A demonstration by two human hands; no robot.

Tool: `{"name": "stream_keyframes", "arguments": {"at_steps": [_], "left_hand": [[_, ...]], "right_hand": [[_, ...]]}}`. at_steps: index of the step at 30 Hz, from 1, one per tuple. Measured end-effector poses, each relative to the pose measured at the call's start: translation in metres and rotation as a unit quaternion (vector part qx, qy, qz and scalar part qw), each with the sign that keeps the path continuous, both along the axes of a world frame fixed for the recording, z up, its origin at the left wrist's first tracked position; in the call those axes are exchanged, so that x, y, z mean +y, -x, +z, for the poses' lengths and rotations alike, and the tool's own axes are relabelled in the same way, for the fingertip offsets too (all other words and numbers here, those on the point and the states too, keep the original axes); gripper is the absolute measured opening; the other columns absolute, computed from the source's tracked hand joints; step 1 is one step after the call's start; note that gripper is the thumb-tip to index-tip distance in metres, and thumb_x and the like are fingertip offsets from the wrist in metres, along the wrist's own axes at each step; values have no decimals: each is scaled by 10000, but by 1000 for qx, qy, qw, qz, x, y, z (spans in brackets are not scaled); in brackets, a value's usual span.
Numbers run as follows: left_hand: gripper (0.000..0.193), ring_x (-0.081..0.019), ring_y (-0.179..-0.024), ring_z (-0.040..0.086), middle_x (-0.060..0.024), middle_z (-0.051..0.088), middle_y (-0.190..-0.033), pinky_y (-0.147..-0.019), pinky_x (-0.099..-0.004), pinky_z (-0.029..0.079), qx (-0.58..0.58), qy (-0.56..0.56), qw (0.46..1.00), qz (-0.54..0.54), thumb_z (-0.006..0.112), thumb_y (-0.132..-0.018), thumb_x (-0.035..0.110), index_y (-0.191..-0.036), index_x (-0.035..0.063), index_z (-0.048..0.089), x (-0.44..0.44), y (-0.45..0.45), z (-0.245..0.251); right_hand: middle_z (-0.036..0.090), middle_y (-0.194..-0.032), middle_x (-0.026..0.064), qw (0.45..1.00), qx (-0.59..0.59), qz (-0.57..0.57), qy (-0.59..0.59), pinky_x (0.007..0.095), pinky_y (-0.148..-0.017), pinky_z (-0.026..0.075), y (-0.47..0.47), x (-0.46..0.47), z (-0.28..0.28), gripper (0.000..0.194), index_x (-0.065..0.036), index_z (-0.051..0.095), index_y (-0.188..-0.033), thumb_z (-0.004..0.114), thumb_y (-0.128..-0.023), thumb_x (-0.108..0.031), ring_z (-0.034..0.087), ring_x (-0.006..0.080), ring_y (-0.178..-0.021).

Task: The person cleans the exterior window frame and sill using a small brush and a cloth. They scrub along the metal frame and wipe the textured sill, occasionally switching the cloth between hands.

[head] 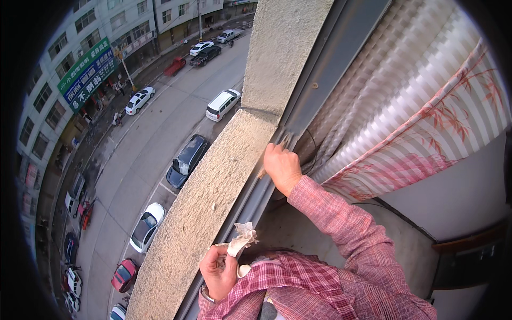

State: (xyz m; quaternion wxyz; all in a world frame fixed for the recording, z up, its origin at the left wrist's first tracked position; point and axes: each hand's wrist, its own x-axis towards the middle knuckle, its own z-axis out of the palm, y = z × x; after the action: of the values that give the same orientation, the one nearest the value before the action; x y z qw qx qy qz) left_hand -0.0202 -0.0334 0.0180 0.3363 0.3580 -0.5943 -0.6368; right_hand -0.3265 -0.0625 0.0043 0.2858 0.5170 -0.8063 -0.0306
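Note:
My right hand [282,167] is closed around a tan rag or brush-like thing [262,173], whose ends poke out on both sides of the fist; its exact kind I cannot tell. The fist rests at the grey metal window track [256,192], near the corner of the frame. Lower down, my left hand [219,272] pinches a crumpled whitish tissue [241,239] between thumb and fingers, above the track and close to my plaid jacket. A pale rounded bit [243,271] shows beside the left thumb.
Outside the track runs a rough stucco ledge [200,192], meeting a stucco pillar [280,52]. Far below lies a street [132,148] with parked cars and several people. Indoors, sheer curtains with a floral pattern [420,160] hang at the right, and a thin dark cable lies near the frame corner.

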Motion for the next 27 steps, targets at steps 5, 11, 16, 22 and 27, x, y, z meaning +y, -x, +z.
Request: {"name": "stream_keyframes", "arguments": {"at_steps": [5,11,16,22,27], "left_hand": [[57,-27,-637,483,9,570,-715,-575,-201,384,3,17,1000,2,604,-834,-64,-856,-13,591,1,3,1],[59,-24,-641,484,16,574,-724,-571,-201,380,9,18,1000,6,615,-850,-58,-849,-6,588,3,3,0],[64,-17,-640,481,23,575,-726,-570,-196,377,14,19,1000,9,623,-865,-53,-846,-2,588,3,4,-1],[47,-21,-653,488,19,579,-738,-582,-197,385,-2,19,1000,5,615,-864,-52,-876,-9,601,3,4,-1],[49,-27,-658,489,14,578,-743,-584,-203,389,3,13,1000,9,598,-855,-60,-871,-13,598,3,6,-1]], "right_hand": [[590,-698,38,999,32,-3,-5,302,-483,514,1,5,-3,81,-67,556,-840,589,-844,-141,657,163,-598],[589,-700,38,1000,1,8,12,290,-494,517,-7,12,8,89,-59,553,-856,586,-846,-141,654,155,-593],[602,-711,78,996,-38,12,76,324,-510,542,-17,56,26,83,-49,526,-860,593,-850,-97,659,207,-586],[628,-736,117,970,-235,-41,42,423,-532,532,-10,94,34,167,-43,482,-889,624,-905,-129,672,314,-616],[628,-844,128,960,-201,89,173,442,-568,520,-3,69,33,191,-50,494,-991,630,-928,-169,654,339,-671]]}}
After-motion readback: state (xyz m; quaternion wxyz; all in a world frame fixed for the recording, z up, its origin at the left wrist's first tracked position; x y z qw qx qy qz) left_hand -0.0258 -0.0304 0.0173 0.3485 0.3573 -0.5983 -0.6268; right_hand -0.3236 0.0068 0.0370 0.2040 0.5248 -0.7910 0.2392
